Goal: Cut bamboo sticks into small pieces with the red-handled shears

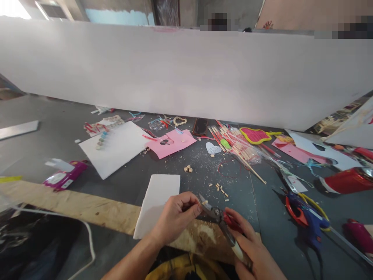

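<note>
- Right hand (250, 245) grips the snips (219, 219), blades parted around a small stick piece (204, 202).
- Left hand (175, 217) pinches that piece at the blades.
- Cut wooden bits (220, 189) lie at twelve o'clock on the desk (43, 144); long sticks (239, 149) wait at one o'clock, uncut.

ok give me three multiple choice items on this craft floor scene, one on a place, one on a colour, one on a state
1. Where does the white foam piece lie?
A. just left of the left hand
B. on the pink paper
C. under the glue gun

2. What colour is the paper with a heart-shaped hole cut in it?
A. green
B. pink
C. black

3. What is the right hand doing?
A. resting flat on the floor
B. gripping the snips
C. holding a phone

Answers: 1 A, the foam lies beside the left hand. 2 B, that sheet is plainly pink. 3 B, its fingers wrap the handles of the snips, whose blades meet a small piece pinched by the left hand.
</note>
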Action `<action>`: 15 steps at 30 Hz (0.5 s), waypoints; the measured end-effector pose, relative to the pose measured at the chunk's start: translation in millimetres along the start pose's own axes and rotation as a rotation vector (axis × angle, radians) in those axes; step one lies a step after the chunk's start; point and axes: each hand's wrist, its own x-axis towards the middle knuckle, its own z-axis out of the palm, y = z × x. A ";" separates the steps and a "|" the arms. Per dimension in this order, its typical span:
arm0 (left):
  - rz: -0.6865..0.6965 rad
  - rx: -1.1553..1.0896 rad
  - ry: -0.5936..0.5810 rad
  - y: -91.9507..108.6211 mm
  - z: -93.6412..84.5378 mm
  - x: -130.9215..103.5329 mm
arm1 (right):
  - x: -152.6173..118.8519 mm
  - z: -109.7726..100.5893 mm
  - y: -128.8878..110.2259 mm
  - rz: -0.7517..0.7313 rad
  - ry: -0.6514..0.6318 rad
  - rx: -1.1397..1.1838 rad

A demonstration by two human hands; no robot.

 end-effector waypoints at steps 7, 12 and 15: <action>0.021 -0.008 -0.024 0.4 0.5 -1.4 | -3.0 0.6 -0.3 0.029 -0.030 -0.006; 0.041 0.005 -0.020 1.8 0.9 -2.2 | -2.3 -0.3 -0.8 -0.002 -0.025 0.002; 0.046 0.018 -0.018 3.4 1.4 -2.1 | -2.4 3.0 3.5 -0.001 -0.020 -0.018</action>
